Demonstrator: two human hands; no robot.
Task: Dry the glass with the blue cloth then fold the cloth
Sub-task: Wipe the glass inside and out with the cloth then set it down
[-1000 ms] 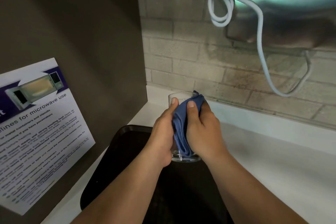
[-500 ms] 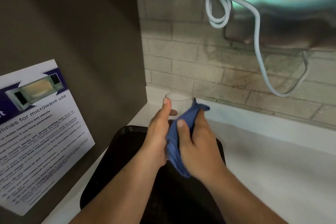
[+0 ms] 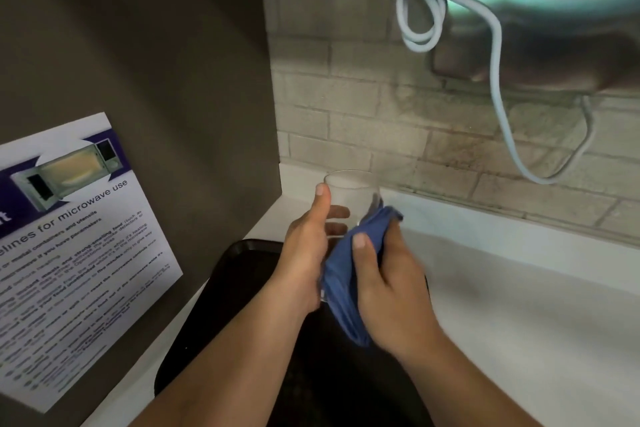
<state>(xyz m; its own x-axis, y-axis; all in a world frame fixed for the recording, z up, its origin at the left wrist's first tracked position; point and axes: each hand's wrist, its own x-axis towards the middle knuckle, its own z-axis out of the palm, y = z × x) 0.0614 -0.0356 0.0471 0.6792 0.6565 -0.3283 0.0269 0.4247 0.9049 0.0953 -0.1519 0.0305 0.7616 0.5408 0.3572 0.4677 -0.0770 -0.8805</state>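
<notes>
The glass [image 3: 349,199] is held above the dark tray [image 3: 242,288] by the left hand [image 3: 304,253]; the blue cloth [image 3: 343,284] is pressed on its side by the grasping right hand [image 3: 388,284]. Drying seems unfinished; folding is not begun.

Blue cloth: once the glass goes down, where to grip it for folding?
Judging by its pose, the blue cloth hangs bunched from the right hand. The left hand would best grip the loose lower end from below, near the tray, and pull it flat.
</notes>
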